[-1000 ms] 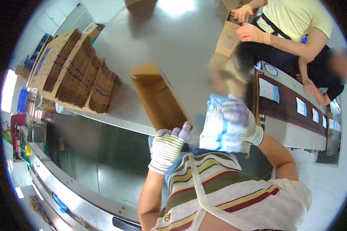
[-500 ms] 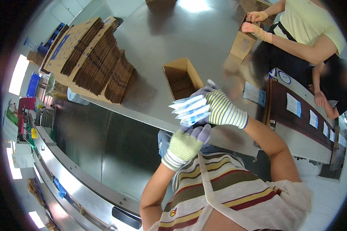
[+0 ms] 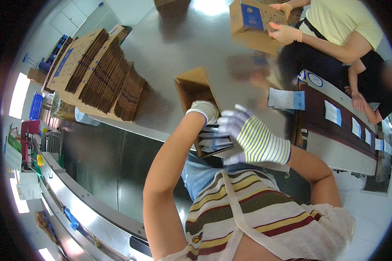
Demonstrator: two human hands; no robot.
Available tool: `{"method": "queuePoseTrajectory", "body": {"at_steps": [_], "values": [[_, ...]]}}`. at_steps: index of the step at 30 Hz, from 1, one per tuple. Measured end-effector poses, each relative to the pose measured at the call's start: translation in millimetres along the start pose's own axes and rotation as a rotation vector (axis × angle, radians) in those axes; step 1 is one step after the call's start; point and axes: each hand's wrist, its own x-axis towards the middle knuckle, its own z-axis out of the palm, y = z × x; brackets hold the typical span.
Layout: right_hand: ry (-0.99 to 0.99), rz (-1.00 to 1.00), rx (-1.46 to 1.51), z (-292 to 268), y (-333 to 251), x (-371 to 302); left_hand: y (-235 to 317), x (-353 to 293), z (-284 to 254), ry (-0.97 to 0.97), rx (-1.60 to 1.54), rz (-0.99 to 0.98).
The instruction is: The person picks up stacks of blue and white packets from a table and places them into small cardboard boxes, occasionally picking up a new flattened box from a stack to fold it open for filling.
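An open cardboard box (image 3: 192, 79) stands at the table's near edge in front of me. Several blue-and-white flat packets (image 3: 215, 144) are packed upright in its near end. My left hand (image 3: 206, 111), in a striped glove, reaches down into the box beside the packets; its fingers are hidden inside. My right hand (image 3: 260, 138), in a green-striped glove with purple fingers, is at the box's right side by the packets. Its fingers are stretched out and apart, slightly blurred, and hold nothing.
A tall stack of folded cartons (image 3: 102, 80) stands on the metal table (image 3: 161, 104) at left. To the right, a dark conveyor belt (image 3: 315, 112) carries spaced packets (image 3: 333, 114), with more packets (image 3: 286, 99) at its end. A co-worker's gloved hands hold another box (image 3: 255, 28).
The fanned packets I held are now inside the box. My left hand moved up into it, while my right hand opened. The co-worker's box has been lifted and turned leftward.
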Motion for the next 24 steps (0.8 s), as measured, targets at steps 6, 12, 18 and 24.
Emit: {"method": "queuePoseTrajectory", "body": {"at_steps": [6, 12, 18, 24], "values": [[0.052, -0.113, -0.258, 30.1, -10.0, -18.1, -14.4, 36.8, 45.8, -0.042, -0.249, 0.144], [0.124, -0.014, -0.249, 36.1, -1.7, -14.9, 13.3, -52.4, -17.9, 0.008, -0.168, 0.25], [0.393, 0.003, 0.072, 17.5, 3.4, -28.2, 41.6, -79.4, 28.3, 0.349, -0.185, 0.113], [0.154, 0.299, -0.105, -21.2, 75.1, -70.2, 44.3, -72.9, 48.9, 0.49, -0.227, 0.048]]}}
